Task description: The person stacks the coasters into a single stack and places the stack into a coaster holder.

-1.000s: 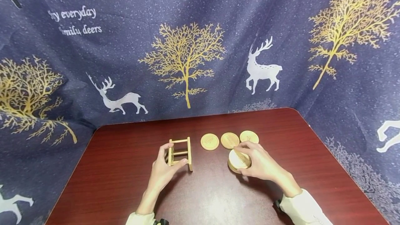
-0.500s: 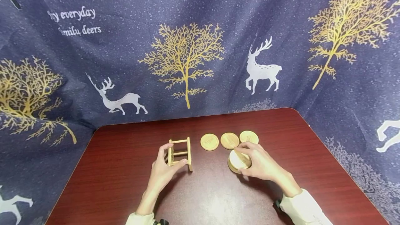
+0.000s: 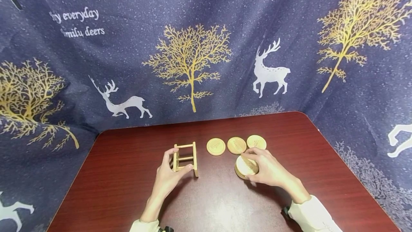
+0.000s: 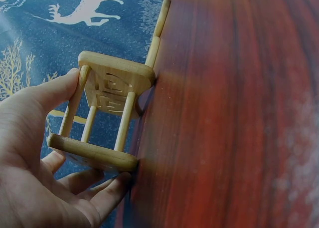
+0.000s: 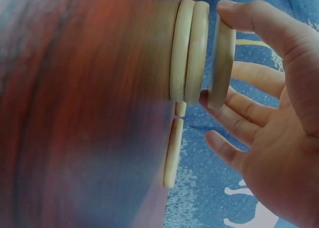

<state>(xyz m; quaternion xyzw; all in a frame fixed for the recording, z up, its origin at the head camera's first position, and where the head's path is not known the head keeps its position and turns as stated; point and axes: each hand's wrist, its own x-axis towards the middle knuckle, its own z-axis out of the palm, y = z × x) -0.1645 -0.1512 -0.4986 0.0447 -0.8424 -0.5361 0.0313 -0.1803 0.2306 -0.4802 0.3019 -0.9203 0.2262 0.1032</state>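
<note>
My left hand [image 3: 165, 180] grips a small pale wooden coaster rack [image 4: 117, 81], with the thumb on one slatted side and the fingers on the other. Rods join its two cut-out side panels, and its inside holds nothing. In the right wrist view, my right hand [image 5: 289, 103] pinches a round wooden coaster [image 5: 223, 63] by its edge between thumb and fingers. A narrow gap parts this coaster from two more coasters [image 5: 198, 53] stacked flat on the table. From the head view the held coaster covers most of that stack.
Three engraved coasters lie in a row behind the stack: a left one [image 3: 216, 146], a middle one [image 3: 236, 145] and a right one [image 3: 256, 141], the last close behind my right fingers. A dark red wooden table [image 3: 128, 174] meets a blue deer-print cloth [image 3: 206, 6] at its back edge.
</note>
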